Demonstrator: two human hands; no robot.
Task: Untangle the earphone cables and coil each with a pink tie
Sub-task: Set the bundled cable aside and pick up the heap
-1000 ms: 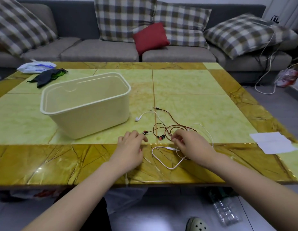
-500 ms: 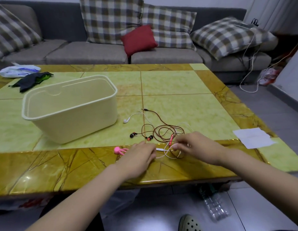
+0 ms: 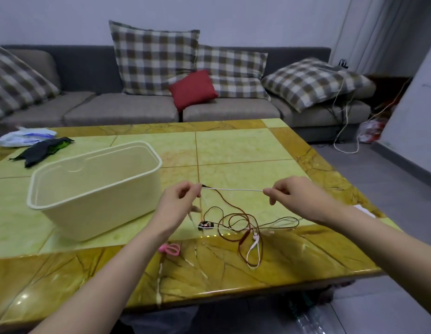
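Left hand and right hand each pinched the white cable between thumb and forefinger, other fingers loosely curled. A straight run was stretched taut between them above the table. The rest of the white cable lay on the table below, looped through the brown cable near the front edge. Pink tie sat just beside the left forearm, unused. My read: untangling step, early on. To do it well, keep tension light and feed the white run back through the brown loops; a hard pull would likely cinch the knot. Lifting the run higher should expose the crossings. Bin stood left, apart from the cables.
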